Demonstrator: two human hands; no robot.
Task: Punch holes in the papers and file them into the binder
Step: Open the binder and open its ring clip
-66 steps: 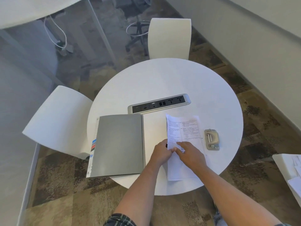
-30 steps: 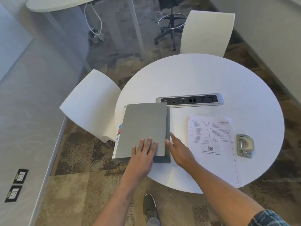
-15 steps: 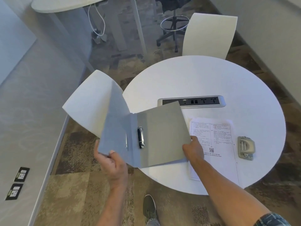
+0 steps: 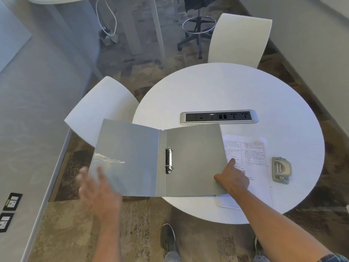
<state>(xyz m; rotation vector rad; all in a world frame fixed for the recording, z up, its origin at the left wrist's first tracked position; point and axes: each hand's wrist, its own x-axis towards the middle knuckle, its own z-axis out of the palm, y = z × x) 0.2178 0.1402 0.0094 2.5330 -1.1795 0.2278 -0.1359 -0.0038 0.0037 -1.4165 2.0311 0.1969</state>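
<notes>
Tabletop (image 4: 226, 87): binder (image 4: 192, 159) under right fingers (image 4: 232, 162)

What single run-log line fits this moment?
binder: open flat | left hand: blurred, off cover | right hand: holds back cover edge | papers: unfiled | hole punch: untouched

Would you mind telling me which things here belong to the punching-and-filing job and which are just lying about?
For the job:
- open grey binder, ring clip showing
- printed papers
- hole punch

Just about:
- socket strip set in the table
- two white chairs
- rolling stool
</notes>
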